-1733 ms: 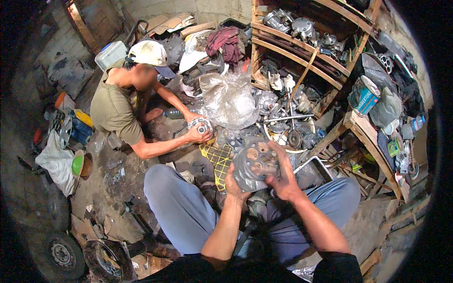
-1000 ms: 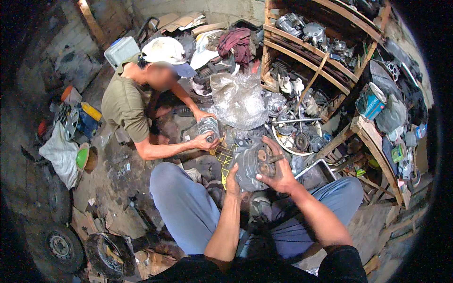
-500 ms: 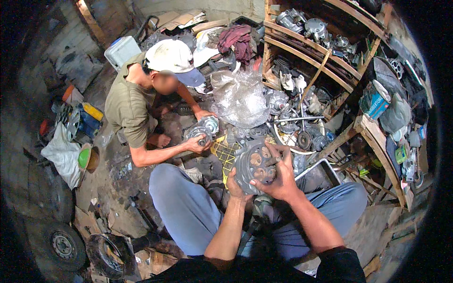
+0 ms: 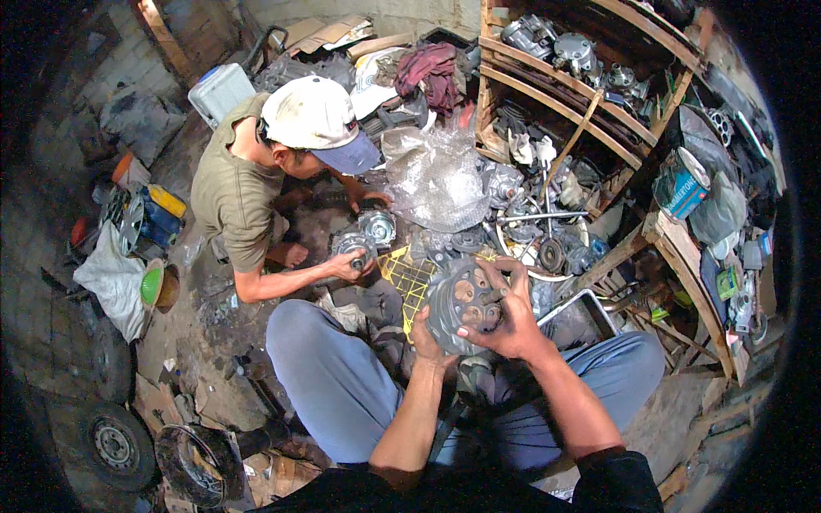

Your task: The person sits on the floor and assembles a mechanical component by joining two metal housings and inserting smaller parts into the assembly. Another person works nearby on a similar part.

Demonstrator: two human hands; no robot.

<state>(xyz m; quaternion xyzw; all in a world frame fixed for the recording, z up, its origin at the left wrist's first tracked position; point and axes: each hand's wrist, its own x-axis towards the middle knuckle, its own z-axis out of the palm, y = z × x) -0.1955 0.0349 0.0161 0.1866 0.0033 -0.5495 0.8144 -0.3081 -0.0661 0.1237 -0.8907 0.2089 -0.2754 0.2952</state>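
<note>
Between my two hands is a round, dark grey metal cylinder block (image 4: pixel 445 309), tilted so that its face shows several brownish round bores and a shaft sticking out near the middle. My left hand (image 4: pixel 425 336) is closed around its lower left side, the thumb along the edge. From the right, my right hand (image 4: pixel 516 325) grips the rim, its fingers over the top and its thumb on the lower face. It is held above my lap, between my bent knees. The underside of the block is hidden.
Across from me a person in a white cap (image 4: pixel 309 113) holds a silver metal part (image 4: pixel 353 250); another round part (image 4: pixel 377 227) lies beside it. A yellow grid crate (image 4: pixel 404 280), bubble wrap (image 4: pixel 436 175) and a wooden shelf (image 4: pixel 560 84) with metal parts stand beyond.
My hands and the cylinder block stay almost in place. The other person's far hand has drawn back from the silver part, and that person's head has lowered and shifted slightly right.
</note>
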